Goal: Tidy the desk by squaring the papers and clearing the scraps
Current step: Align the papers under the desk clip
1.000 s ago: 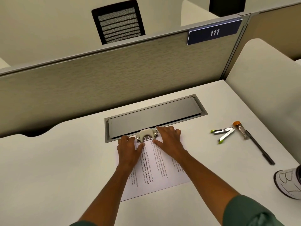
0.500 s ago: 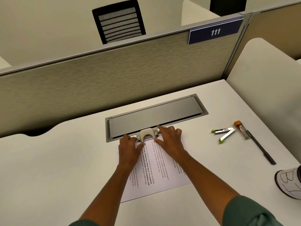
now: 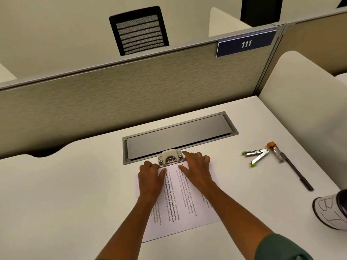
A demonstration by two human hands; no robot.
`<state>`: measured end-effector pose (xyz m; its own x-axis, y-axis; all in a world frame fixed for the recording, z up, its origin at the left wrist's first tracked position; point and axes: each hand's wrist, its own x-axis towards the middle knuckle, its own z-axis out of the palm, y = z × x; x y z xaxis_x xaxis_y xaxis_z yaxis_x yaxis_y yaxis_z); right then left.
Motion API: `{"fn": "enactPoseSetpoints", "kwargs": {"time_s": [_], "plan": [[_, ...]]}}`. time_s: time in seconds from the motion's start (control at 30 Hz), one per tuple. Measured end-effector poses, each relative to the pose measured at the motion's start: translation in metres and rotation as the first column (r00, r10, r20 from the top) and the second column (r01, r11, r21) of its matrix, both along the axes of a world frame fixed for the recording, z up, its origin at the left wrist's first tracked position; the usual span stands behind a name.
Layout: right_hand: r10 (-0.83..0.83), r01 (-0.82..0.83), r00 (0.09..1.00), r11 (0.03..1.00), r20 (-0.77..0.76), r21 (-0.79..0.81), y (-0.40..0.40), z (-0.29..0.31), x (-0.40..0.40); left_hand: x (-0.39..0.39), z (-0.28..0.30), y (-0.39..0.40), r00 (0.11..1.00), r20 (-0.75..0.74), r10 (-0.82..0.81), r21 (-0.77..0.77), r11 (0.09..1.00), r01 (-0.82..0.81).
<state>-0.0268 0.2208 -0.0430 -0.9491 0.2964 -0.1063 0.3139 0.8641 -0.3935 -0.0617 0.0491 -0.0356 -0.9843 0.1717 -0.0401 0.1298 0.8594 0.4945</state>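
A small stack of printed papers [image 3: 180, 209] lies on the white desk [image 3: 75, 194] in front of me. Its far edge sits in the mouth of a beige and metal hole punch [image 3: 170, 157]. My left hand [image 3: 150, 178] rests on the papers' far left corner with its fingers bent down at the edge and its thumb flat on the sheet. My right hand [image 3: 197, 168] presses flat on the far right part of the sheet. Its index finger reaches up beside the punch.
A grey cable hatch [image 3: 180, 136] is set into the desk just behind the punch. To the right lie an opened stapler with green tips [image 3: 256, 155], an orange-capped clear tube [image 3: 274, 149] and a black pen [image 3: 296, 171]. A white cup [image 3: 327, 212] stands at the right edge.
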Motion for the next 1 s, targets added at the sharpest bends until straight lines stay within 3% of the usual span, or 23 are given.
{"fn": "enactPoseSetpoints", "kwargs": {"time_s": [0.57, 1.0], "plan": [[0.046, -0.048, 0.997, 0.999, 0.064, 0.026, -0.02, -0.009, 0.054, 0.06, -0.001, -0.022, 1.0, 0.028, -0.001, 0.016, 1.0, 0.0], [0.161, -0.165, 0.984, 0.985, 0.081, 0.04, -0.054, 0.004, 0.106, 0.137, 0.0, -0.058, 0.999, -0.013, 0.042, -0.066, 0.997, -0.043]]}}
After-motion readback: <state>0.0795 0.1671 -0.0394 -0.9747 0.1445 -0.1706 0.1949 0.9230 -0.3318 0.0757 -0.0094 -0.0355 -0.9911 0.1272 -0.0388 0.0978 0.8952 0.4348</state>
